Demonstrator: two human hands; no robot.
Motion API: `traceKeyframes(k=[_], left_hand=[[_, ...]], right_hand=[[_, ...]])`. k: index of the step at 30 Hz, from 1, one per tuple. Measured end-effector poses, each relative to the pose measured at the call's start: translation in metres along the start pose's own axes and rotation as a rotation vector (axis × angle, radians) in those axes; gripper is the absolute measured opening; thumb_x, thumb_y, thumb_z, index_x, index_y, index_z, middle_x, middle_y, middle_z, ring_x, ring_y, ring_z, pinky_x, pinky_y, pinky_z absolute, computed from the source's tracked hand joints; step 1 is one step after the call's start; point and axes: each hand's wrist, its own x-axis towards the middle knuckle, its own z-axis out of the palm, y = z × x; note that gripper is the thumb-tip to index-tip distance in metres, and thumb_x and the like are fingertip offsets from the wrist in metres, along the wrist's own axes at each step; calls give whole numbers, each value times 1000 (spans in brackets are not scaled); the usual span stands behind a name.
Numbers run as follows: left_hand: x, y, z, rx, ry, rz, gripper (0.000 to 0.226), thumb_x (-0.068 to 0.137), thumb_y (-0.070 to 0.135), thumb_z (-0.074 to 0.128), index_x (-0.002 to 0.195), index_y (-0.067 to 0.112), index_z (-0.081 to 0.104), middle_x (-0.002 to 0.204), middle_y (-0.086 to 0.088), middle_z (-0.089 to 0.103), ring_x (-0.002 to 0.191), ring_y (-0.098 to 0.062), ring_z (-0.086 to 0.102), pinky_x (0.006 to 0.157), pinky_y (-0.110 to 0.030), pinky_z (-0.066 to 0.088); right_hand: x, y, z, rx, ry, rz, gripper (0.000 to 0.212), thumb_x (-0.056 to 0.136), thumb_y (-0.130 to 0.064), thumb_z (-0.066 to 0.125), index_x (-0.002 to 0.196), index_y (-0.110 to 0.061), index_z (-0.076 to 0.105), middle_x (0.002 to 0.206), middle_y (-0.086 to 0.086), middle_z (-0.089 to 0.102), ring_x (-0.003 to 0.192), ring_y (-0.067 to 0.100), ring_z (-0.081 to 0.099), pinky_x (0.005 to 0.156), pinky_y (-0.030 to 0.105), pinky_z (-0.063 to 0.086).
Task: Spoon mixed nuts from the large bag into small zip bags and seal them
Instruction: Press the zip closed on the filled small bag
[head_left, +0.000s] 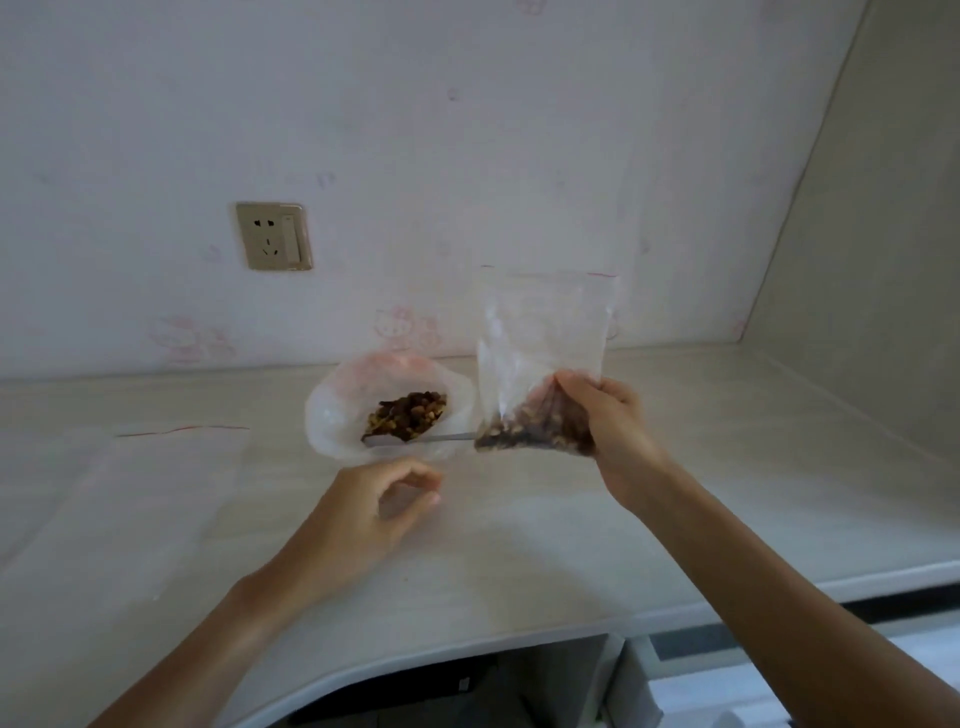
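My right hand (610, 426) grips a small clear zip bag (543, 332) by its lower part and holds it upright above the counter; mixed nuts (530, 428) fill its bottom. To its left the large bag (337, 410) lies open on the counter with nuts (410, 415) heaped inside. A metal spoon (441, 437) rests with its bowl in the large bag and its handle pointing toward the small bag. My left hand (374, 512) hovers just in front of the large bag, fingers loosely curled, holding nothing.
Flat empty zip bags (171, 447) with a red strip lie on the pale counter (519, 561) at the left. A wall socket (274, 236) sits on the back wall. The counter's front edge curves at the bottom, and a side wall rises at the right.
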Motion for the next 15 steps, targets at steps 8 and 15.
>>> traceKeyframes(k=[8, 15], left_hand=[[-2, -12, 9, 275, -66, 151, 29, 96, 60, 54, 114, 46, 71, 119, 37, 62, 119, 9, 59, 102, -24, 51], [-1, -11, 11, 254, -40, 150, 27, 95, 59, 57, 109, 45, 74, 119, 35, 64, 118, 7, 61, 98, -24, 53]], right_hand=[[81, 5, -41, -108, 122, 19, 36, 99, -17, 62, 65, -12, 73, 74, 8, 78, 64, 17, 75, 55, 20, 55], [121, 23, -45, -303, 130, 104, 33, 96, -18, 59, 76, 3, 74, 65, 13, 73, 55, 16, 70, 55, 18, 52]])
